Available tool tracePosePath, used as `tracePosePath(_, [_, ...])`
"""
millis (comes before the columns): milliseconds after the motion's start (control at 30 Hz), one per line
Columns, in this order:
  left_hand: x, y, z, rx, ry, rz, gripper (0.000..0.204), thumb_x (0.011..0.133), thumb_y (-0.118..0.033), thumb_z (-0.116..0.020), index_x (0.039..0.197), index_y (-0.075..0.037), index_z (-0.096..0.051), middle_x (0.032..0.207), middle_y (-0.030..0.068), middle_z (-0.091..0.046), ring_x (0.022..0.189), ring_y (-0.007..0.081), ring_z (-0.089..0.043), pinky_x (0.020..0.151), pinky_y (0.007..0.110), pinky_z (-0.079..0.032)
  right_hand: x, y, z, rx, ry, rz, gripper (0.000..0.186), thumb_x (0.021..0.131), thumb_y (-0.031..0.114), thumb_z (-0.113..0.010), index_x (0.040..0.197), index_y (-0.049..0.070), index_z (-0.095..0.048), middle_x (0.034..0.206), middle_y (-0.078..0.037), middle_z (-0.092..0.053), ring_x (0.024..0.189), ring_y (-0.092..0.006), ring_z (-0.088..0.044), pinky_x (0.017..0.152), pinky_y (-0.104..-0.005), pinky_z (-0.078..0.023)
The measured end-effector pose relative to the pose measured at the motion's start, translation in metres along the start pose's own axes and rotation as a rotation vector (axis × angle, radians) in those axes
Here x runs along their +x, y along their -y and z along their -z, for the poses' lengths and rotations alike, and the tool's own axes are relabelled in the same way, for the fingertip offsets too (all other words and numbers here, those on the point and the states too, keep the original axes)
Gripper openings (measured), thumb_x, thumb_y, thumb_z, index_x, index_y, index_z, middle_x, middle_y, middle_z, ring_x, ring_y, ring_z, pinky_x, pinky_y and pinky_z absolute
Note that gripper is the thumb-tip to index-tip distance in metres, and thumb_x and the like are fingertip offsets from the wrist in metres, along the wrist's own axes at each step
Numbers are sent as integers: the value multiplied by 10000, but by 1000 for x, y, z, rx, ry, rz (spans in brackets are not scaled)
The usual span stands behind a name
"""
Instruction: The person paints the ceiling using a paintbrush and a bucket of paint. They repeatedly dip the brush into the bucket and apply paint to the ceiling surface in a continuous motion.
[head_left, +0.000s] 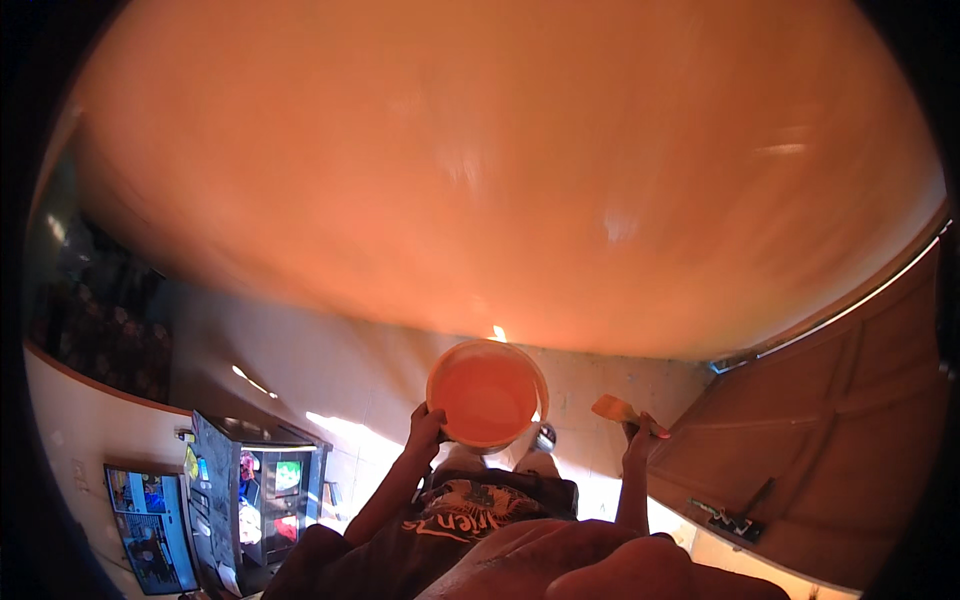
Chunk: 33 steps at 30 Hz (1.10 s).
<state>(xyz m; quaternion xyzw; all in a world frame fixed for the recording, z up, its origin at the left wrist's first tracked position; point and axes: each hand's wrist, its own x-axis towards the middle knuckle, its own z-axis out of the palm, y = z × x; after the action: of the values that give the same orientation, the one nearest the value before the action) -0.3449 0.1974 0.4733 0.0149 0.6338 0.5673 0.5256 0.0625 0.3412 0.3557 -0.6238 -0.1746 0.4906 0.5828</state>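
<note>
My left hand point(428, 425) grips the rim of a round bucket point(434, 380) at its left side, in front of my legs. Orange paint point(488, 398) lies inside the bucket. To the right of it, my right hand point(640, 428) is closed round the handle of a flat, wide paintbrush point(612, 408). The orange-coated head of the brush points left, toward the bucket, and is apart from it. Before me rises a broad wall point(480, 180) in orange, with a few shiny streaks. The brush touches neither wall nor bucket.
At right stands a brown panelled door point(830, 420) with a metal latch point(728, 520). A dark cabinet point(255, 430) with colourful things on its shelves is at lower left, beside posters point(150, 520). Sunlight falls in patches on the pale floor point(360, 370). Dark patterned cloth point(100, 320) shows far left.
</note>
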Motion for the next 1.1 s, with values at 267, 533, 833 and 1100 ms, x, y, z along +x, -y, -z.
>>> tracePosePath(267, [-6, -1, 55, 146, 423, 30, 402, 791, -78, -550, 1167, 63, -562, 989, 134, -656, 847, 235, -676, 706, 361, -581, -192, 54, -58, -38, 192, 64, 190, 927, 206, -633, 990, 28, -619, 788, -67, -648, 590, -153, -639, 522, -276, -543])
tracePosePath(533, [-13, 52, 126, 339, 481, -118, 270, 758, -82, -561, 984, 48, -632, 833, 78, -649, 767, 147, -582, 676, 319, -474, -351, 6, -85, -1133, 636, 301, 221, 876, 252, -682, 943, 43, -705, 664, -110, -663, 593, -197, -653, 587, -338, -516])
tracePosePath(833, [-62, 52, 167, 549, 483, -15, 326, 725, -193, -597, 995, -15, -644, 789, 92, -652, 720, 164, -593, 679, 321, -485, -368, -94, -92, -1555, 851, 419, 295, 746, 250, -758, 981, 78, -707, 900, -194, -693, 853, -359, -673, 748, -427, -534])
tracePosePath(1100, [-90, 58, 193, 509, 507, -99, 276, 783, -120, -620, 1035, -8, -624, 819, 98, -649, 755, 171, -593, 698, 328, -499, -373, -129, -82, -1583, 907, 525, 95, 747, 170, -677, 776, 80, -670, 742, -179, -656, 725, -364, -650, 663, -448, -515])
